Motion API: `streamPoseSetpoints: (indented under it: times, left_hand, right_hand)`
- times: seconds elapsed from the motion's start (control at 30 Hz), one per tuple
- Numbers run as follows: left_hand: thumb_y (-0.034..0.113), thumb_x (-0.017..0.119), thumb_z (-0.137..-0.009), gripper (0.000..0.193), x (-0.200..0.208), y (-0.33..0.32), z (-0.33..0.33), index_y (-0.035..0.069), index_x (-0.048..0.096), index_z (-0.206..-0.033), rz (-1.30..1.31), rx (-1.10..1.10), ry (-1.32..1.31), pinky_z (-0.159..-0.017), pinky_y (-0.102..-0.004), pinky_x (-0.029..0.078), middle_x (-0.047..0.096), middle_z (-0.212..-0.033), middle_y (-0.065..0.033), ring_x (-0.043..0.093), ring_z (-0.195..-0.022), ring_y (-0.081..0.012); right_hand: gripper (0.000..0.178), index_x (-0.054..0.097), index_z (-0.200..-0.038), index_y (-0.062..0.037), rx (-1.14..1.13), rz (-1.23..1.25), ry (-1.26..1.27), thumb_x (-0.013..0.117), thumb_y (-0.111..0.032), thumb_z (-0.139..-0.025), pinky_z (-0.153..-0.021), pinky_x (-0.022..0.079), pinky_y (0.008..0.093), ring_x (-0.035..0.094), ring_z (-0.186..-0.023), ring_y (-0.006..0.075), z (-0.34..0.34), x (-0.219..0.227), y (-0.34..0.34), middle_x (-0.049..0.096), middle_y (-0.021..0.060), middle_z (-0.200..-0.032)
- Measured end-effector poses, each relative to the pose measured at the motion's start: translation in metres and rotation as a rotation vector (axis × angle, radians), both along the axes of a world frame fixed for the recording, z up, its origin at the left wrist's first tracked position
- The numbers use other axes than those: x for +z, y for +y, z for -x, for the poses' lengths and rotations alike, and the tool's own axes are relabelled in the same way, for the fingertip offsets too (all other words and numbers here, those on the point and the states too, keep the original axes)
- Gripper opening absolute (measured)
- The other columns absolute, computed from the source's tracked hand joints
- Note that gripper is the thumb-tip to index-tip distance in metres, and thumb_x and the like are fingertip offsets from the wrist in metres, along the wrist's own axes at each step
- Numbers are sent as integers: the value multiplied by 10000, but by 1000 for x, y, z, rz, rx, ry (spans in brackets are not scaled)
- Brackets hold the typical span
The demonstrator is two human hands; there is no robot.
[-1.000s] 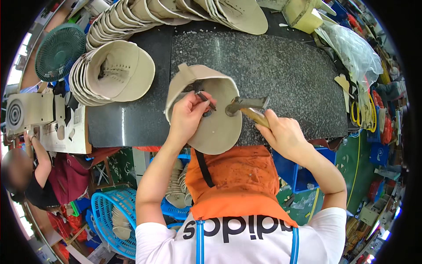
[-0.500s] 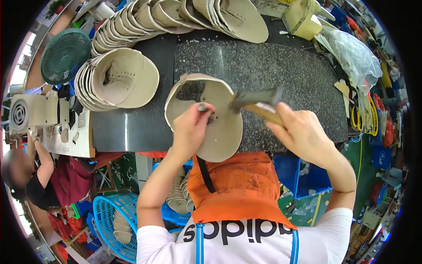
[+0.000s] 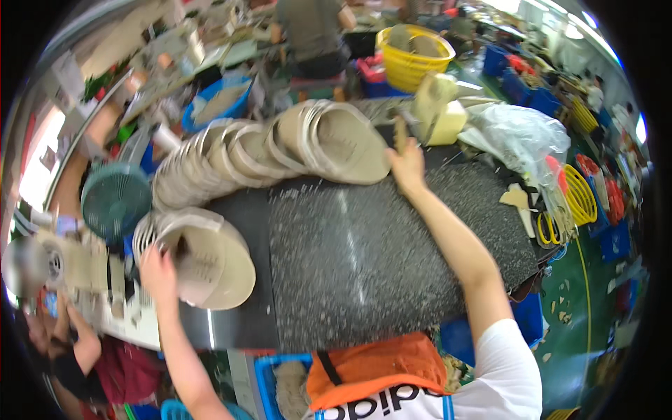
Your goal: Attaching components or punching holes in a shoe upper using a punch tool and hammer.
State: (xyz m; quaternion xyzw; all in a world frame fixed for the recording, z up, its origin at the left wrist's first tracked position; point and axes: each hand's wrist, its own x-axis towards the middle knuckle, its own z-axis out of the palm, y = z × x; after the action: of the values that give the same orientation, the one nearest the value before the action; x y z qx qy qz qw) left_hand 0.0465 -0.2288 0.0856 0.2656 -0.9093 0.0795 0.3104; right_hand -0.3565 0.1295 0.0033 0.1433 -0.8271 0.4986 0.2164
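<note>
My left hand (image 3: 158,273) is closed at the left edge of a beige cap (image 3: 220,273), the front one of a nested stack on the left of the table. A small dark tip shows by its thumb; blur hides what it belongs to. At the far side of the table, my right hand (image 3: 408,168) grips the wooden handle of a hammer (image 3: 400,134). The hammer lies beside a pale yellow container (image 3: 442,115), its head partly hidden. A long row of nested beige caps (image 3: 238,154) runs along the back, its right end close to my right hand.
A speckled dark stone slab (image 3: 350,259) covers the middle of the table. Left stands a green fan (image 3: 115,201). At right are clear plastic bags (image 3: 521,136) and yellow-handled scissors (image 3: 548,228). Another person (image 3: 77,336) sits at lower left; one more (image 3: 311,35) is beyond the table.
The cap in the middle has left the slab, and my left hand has moved left to the stack. My right hand has carried the hammer to the far side. The view has tilted up.
</note>
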Motion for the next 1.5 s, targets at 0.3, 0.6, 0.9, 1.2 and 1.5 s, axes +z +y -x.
streamPoseSetpoints:
  times: [0.3, 0.6, 0.9, 1.2, 1.5]
  left_hand:
    - [26, 599, -793, 219, -52, -30, 42, -98, 524, -956, 194, 130, -91, -949, -441, 392, 451, -1227, -255, 466, -1115, -408]
    - [41, 617, -808, 166, -24, -9, 26, 5, 609, -970, 70, -119, 114, -999, -437, 355, 430, -1312, -232, 425, -1207, -397]
    - [12, 533, -916, 96, -14, 214, 35, 0, 570, -1003, -1261, -537, 463, -783, -256, 523, 662, -978, -107, 632, -860, -130]
    - [-32, 575, -873, 130, -80, 221, 19, -28, 600, -1001, -1490, -393, 298, -756, -235, 519, 685, -912, -96, 646, -854, -118]
    - [-2, 615, -835, 119, -71, 224, 21, -8, 646, -950, -1144, -457, 61, -723, -251, 513, 694, -840, -96, 669, -800, -133]
  right_hand:
    - [365, 467, -942, -8, 61, -164, -33, 688, -220, -744, -766, 472, 493, 580, -913, 439, 37, -4, -43, 602, 253, -929]
    - [317, 491, -975, 20, 436, 5, -239, 653, -135, -751, -803, 463, 383, 585, -900, 341, -80, 77, 20, 587, 204, -901]
    - [249, 489, -959, -19, 531, 305, -722, 659, -99, -798, -705, 457, 288, 539, -767, 131, -255, 12, 36, 554, 60, -853]
    - [236, 546, -1064, 7, 665, 3, -641, 610, -67, -849, -529, 458, 223, 568, -585, 75, -264, 85, 85, 633, 68, -797]
    - [476, 432, -1240, 78, 949, 308, -403, 516, -272, -930, -390, 380, 239, 471, -421, 103, -253, 154, 90, 533, 49, -613]
